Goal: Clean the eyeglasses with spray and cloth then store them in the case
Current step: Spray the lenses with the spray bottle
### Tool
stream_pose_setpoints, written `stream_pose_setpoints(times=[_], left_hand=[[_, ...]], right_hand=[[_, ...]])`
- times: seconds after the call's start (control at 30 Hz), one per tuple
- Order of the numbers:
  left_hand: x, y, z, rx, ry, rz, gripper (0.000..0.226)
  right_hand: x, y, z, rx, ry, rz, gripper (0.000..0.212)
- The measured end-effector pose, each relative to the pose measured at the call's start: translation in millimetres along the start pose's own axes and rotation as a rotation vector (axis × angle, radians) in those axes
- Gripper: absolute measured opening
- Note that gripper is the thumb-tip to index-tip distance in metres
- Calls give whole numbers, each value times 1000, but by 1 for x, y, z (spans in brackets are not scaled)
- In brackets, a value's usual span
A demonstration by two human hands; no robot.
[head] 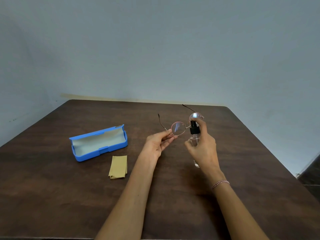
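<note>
Two bare forearms (131,196) came in from the near edge, nearest the camera; a red-and-white thread bracelet (220,183) sat on the right wrist.

Glasses (178,128): thin metal frame, round lenses, held in the air above the table, to the right of the case. Both arms were unfolded and pointed away from the camera. Left hand (156,144) pinched the frame at the outer corner of the lens nearer the case, thumb and fingertips closed on it.

Spray bottle (194,131): clear body, black pump top, farther right of the case than the glasses. Its top overlapped the far lens in view; contact could not be judged. Right hand (204,148) was wrapped around the bottle, with one finger over the pump top.

Case (98,144): blue, lid open, pale lining showing, lying on the dark wooden table (52,187).

Cloth (118,167): tan, folded, flat on the table just in front of the case's right end, not touching it.

Grey wall (155,49) stood behind the case.
</note>
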State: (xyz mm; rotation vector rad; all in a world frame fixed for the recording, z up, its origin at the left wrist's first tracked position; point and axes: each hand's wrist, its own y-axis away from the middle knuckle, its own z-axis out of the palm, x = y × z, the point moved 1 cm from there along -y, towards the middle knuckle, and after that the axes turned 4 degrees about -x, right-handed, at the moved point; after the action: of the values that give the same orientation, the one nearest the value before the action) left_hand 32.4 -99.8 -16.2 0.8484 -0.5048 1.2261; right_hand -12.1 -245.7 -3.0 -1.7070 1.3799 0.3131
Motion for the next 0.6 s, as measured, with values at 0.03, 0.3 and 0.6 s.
stream_pose_setpoints(times=[0.03,0.3,0.6], left_hand=[[0,0,0,-1,-2,-3,6],[2,0,-2,12,-24,1,8],[5,-1,-6,26,17,5,8]], right_hand=[[1,0,0,3,10,2,72],[11,-4,-7,104,-48,61,70],[16,-6,-16,170,-77,123,62]])
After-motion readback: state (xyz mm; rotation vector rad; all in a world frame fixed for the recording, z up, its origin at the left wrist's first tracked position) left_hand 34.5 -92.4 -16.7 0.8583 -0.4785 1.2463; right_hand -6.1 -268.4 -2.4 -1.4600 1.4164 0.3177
